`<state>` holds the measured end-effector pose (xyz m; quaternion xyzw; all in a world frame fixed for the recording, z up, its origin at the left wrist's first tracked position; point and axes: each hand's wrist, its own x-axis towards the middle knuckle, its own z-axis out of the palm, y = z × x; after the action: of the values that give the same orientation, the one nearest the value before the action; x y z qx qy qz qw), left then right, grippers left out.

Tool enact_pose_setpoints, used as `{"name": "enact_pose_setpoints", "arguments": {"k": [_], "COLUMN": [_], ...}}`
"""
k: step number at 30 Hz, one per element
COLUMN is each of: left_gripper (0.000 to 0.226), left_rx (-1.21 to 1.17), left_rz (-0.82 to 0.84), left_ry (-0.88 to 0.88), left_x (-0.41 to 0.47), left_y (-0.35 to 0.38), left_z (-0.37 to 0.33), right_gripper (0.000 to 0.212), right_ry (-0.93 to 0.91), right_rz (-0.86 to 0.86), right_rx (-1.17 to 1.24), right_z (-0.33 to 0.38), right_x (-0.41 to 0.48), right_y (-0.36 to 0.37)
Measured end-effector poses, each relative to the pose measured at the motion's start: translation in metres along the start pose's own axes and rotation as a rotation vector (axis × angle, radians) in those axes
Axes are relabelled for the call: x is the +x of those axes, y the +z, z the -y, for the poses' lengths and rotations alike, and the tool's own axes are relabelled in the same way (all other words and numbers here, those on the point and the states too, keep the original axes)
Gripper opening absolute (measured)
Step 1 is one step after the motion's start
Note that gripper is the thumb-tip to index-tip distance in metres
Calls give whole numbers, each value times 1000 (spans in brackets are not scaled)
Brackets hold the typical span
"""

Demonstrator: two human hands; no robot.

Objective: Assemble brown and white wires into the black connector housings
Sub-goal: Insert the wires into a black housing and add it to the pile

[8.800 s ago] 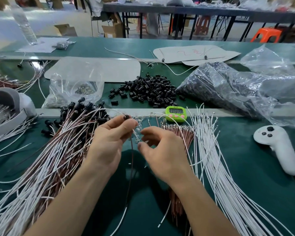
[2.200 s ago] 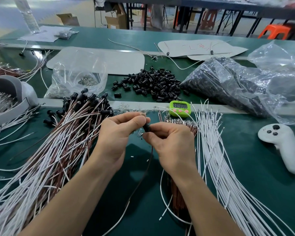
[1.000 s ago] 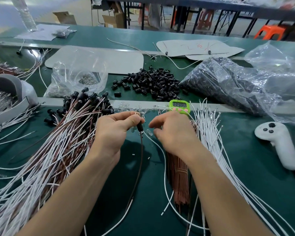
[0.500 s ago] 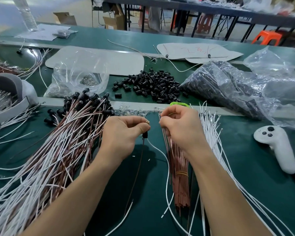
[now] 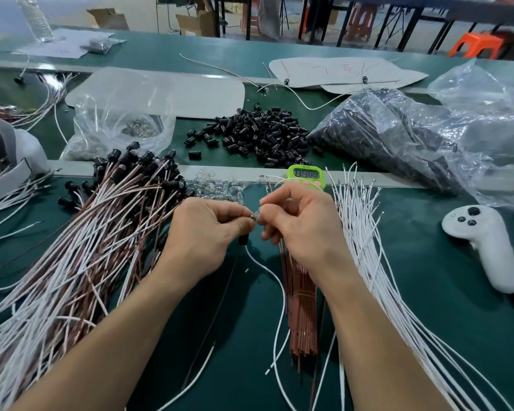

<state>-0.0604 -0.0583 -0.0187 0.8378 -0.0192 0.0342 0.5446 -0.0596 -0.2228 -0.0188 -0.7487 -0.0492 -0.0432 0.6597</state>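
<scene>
My left hand (image 5: 202,232) pinches a black connector housing (image 5: 243,239). Metal wire tips stick up out of the housing at my fingertips. A white wire (image 5: 280,292) and a brown wire (image 5: 217,307) trail down from it over the green mat. My right hand (image 5: 300,223) pinches a small clear part (image 5: 257,214) and holds it against those wire tips. Loose black housings (image 5: 255,134) lie heaped behind. A tied brown wire bundle (image 5: 300,307) lies under my right wrist, and loose white wires (image 5: 368,247) fan out to its right.
Finished wire assemblies (image 5: 101,232) with black caps are piled at the left. Small clear parts (image 5: 217,185) lie just beyond my hands beside a green timer (image 5: 306,173). A white controller (image 5: 484,244) sits at the right, and plastic bags (image 5: 413,137) of parts lie behind.
My right hand has come back from the heap of clear parts to my left hand, now pinching a clear part at the wire tips. My left hand has stayed in place.
</scene>
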Motion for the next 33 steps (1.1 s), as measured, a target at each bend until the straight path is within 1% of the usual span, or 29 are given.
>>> {"name": "enact_pose_setpoints", "arguments": {"k": [3,8,12,20,23,28,33], "left_gripper": [27,23,17,7,10,23,18], "left_rx": [14,-6,-43,-90,-81,-59,-55], "left_rz": [30,75,84,108,126,132,163], "left_ry": [-7,-24,-42,-68,-58,-40,-37], "left_x": [0,-1,-1,0,-2,-3,-3], "left_y": [1,1,2,-1,-2,-2,-3], "left_z": [-2,-1,0,1,-2,-3,-2], "right_gripper": [20,20,13,17,15,11,15], "right_ry": [-17,-29,-14,-26,-31,-18,12], "right_rz": [-34,-30,-18,32,46,81,126], "right_rx": [15,-10,-17,-96,-196,-333,-334], "right_z": [-1,-3,-4,0,2,2,5], "right_x": [1,2,1,-3,-5,-7,-7], "right_y": [-1,-1,-4,-7,-8,-10,-12]}}
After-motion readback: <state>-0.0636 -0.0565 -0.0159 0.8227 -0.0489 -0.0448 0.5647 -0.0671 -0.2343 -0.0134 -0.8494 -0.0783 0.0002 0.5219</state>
